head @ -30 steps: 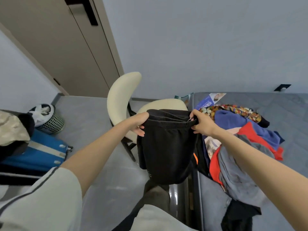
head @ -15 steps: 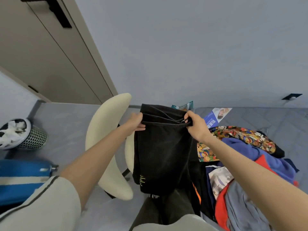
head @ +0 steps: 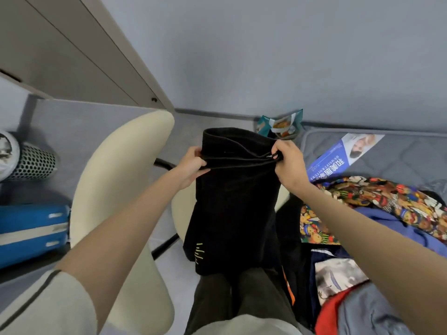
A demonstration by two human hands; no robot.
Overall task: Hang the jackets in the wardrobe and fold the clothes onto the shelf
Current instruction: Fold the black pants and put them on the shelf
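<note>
Hands (head: 191, 166) (head: 289, 164) level on black shorts (head: 232, 213)

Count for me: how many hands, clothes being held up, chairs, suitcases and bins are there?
Hands: 2, left hand and right hand
Held clothes: 1, black garment
Chairs: 1, cream chair
Suitcases: 1, blue suitcase
Bins: 1, mesh bin
Total: 6

Black garment (head: 232, 213) has swung off the clothes pile (head: 377, 204) on the right hand (head: 287, 163) side and now hangs straight below both hands. Its waistband's stretched flatter between them, and a yellow-green mark (head: 199, 255) now shows below the left hand (head: 191, 165).
</note>
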